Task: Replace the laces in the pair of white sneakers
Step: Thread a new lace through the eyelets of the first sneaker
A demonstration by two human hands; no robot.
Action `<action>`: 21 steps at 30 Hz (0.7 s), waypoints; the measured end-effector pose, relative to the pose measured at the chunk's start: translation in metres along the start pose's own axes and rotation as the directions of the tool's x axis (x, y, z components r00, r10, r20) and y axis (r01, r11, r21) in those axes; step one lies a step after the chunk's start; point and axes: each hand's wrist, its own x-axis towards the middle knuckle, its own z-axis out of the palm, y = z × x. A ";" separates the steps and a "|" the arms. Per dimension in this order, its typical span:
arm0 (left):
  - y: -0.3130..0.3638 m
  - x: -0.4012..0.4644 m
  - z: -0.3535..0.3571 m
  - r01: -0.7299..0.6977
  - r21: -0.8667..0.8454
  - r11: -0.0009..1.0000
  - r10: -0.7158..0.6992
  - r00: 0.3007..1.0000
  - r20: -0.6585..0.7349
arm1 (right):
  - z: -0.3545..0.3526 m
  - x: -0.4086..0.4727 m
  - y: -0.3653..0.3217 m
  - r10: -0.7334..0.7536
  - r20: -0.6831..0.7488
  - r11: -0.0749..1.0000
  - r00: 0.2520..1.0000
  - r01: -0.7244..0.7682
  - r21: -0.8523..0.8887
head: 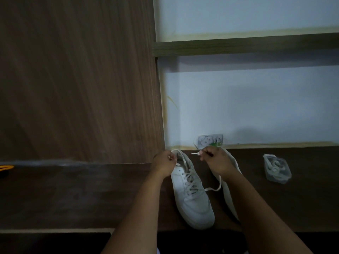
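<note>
A white sneaker [192, 195] lies on the dark wooden surface [73, 195], toe toward me, with a pale lace [189, 182] threaded through its eyelets. My left hand [164, 163] grips the sneaker's collar at the heel end. My right hand [214, 160] pinches the lace tip [195, 153] just above the shoe; a loose length of the lace [213, 188] trails below it. The second white sneaker [230, 195] lies to the right, mostly hidden under my right forearm.
A clear plastic packet with coiled laces [277, 170] lies to the right. Another small packet [211, 141] leans against the white wall behind the shoes. A brown panel [78, 79] rises at left. An orange object [6, 168] shows at the far left edge.
</note>
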 end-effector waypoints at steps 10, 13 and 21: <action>0.000 -0.002 0.032 0.198 0.101 0.975 -0.198 0.980 -0.014 | 0.033 -0.002 0.015 -0.100 0.025 0.993 0.995 0.101 -0.054; -0.002 -0.001 0.029 0.243 -0.116 0.963 -0.243 0.970 0.011 | 0.040 -0.001 0.017 -0.136 0.033 0.990 0.990 0.137 -0.018; -0.008 0.003 0.021 0.302 -0.238 0.923 -0.279 0.952 0.126 | 0.058 -0.006 0.009 -0.310 0.066 0.879 0.948 0.312 -0.361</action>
